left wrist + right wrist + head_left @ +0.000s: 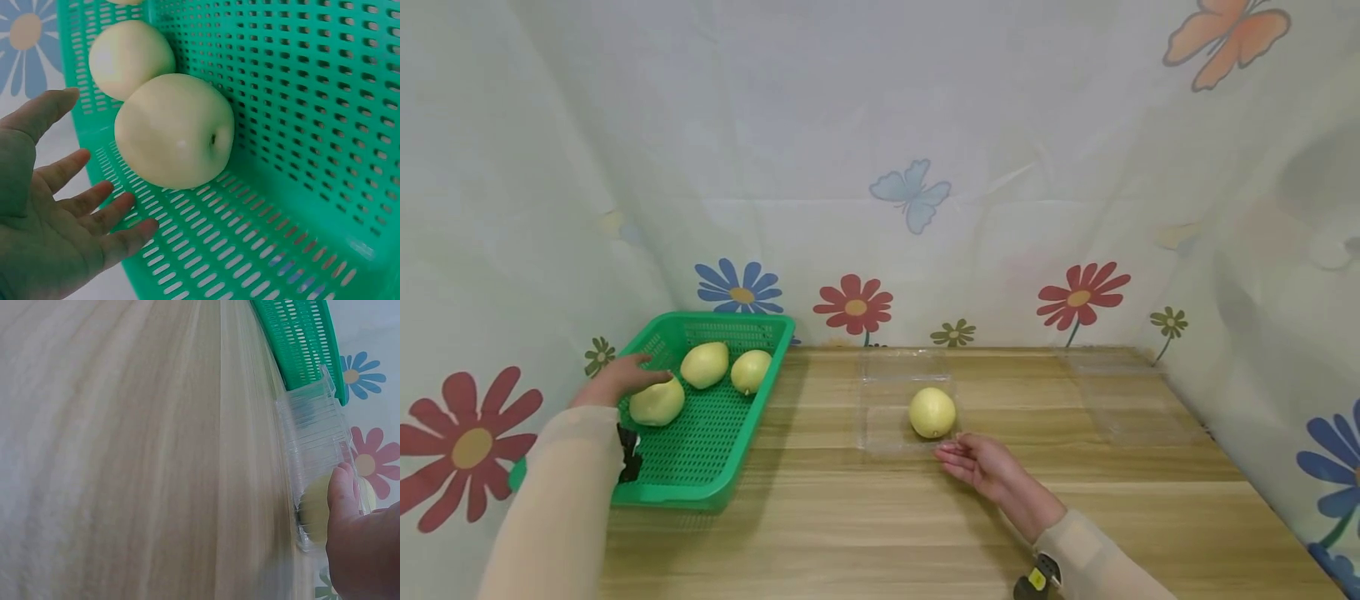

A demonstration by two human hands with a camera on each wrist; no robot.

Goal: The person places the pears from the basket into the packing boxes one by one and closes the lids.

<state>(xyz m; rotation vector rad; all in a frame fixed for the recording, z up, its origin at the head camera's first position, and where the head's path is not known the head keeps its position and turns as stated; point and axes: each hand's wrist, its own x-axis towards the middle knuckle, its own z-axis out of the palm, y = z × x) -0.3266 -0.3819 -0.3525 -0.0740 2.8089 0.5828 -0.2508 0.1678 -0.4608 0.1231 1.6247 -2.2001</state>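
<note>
Pale yellow apples lie in a green perforated basket (722, 467) at the left. My left hand (617, 379) reaches over its left side, above the nearest apple (658, 404). In the left wrist view, the fingers of that hand (69, 219) are spread beside an apple (178, 131) with a stem hollow, a gap between them. A clear plastic box (880, 425) stands mid-table, one apple (932, 412) in its right part. At the box's near right corner is my right hand (992, 475), fingers loosely extended. In the right wrist view, its thumb (340, 494) lies along the box wall.
Two more apples, one at the basket's back (705, 365) and one by its right wall (751, 372), sit in the basket. Another clear plastic container (1135, 408) lies at the table's right. A flower-patterned curtain (985, 250) rises behind the wooden table (820, 533).
</note>
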